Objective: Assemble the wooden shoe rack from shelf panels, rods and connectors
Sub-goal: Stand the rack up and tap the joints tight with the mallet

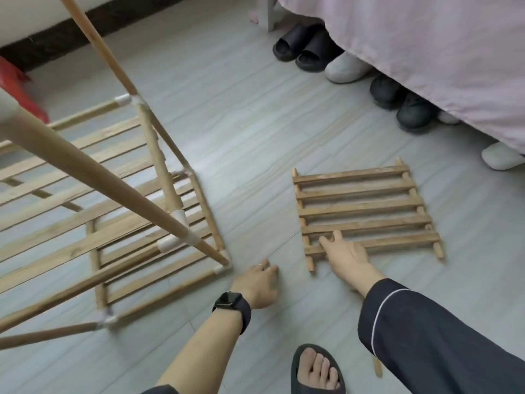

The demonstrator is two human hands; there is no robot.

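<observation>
Shelf panel (369, 209) flat on floor (255, 137) beside half-built rack (160, 166); right hand (345, 255) fingers straight on its near slats, likely to lift it; left hand (260, 282) loose, empty, bracing on floor

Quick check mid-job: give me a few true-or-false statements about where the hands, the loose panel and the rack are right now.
1. The right hand touches the panel. True.
2. The left hand holds a rod. False: it holds nothing and is low over the floor, between the rack and the panel.
3. The panel lies flat on the floor. True.
4. The panel is fitted into the rack. False: it lies apart from the rack, to its right.
5. The watch is on the right wrist. False: it is on the left wrist.
</observation>
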